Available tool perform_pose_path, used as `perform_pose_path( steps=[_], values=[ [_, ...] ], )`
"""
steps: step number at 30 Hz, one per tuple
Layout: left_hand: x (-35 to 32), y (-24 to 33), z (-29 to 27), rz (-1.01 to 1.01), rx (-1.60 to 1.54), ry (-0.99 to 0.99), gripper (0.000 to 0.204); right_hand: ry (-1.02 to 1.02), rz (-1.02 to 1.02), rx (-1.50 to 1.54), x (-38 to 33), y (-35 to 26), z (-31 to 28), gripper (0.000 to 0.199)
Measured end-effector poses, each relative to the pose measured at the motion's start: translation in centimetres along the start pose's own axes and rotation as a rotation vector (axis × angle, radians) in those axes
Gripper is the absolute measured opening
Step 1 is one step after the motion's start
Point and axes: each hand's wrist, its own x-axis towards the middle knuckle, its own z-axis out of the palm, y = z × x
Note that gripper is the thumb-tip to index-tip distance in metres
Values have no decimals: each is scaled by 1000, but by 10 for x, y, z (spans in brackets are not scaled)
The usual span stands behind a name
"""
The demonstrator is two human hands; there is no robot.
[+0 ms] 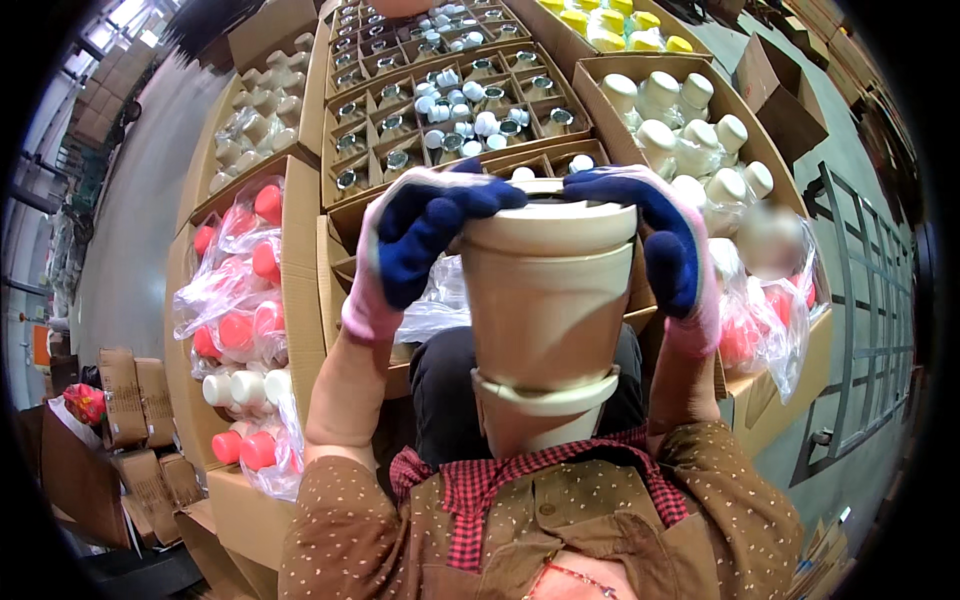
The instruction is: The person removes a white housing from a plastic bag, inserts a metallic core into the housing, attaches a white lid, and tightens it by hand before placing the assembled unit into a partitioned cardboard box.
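Observation:
A stack of cream, tapered pots [550, 320] with wide rims stands upright in front of my body, nested one in another. My left hand [425, 230], in a pink and white glove with navy coating, has its fingers bent over the left of the top rim. On the opposite side my right hand [665, 240], gloved the same way, grips that rim with its fingers laid over the top. The fingertips meet the pot near its opening, and its inside is mostly hidden. The lower pot [540, 420] sits close to my shirt.
Ahead is a divided carton [395, 125] of glass bottles with loose white caps [487, 124]. Cartons at both sides hold red-capped bottles [236, 328] and cream-capped bottles [690, 140] in clear plastic. A metal rack frame [870, 300] stands at the right.

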Motion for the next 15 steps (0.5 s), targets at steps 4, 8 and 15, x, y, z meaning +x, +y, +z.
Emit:
perform_pose_path(
  steps=[4, 8, 15],
  values=[
    [36, 38, 42, 69, 649, -41, 21, -102, 204, 1169, 7, 90, -2, 74],
    [45, 29, 54, 102, 883, -219, 23, 24, 320, 1271, -10, 71, 28, 50],
    [25, 9, 16, 0, 462, -119, 26, -127, 190, 1058, 11, 83, 0, 73]
  ],
)
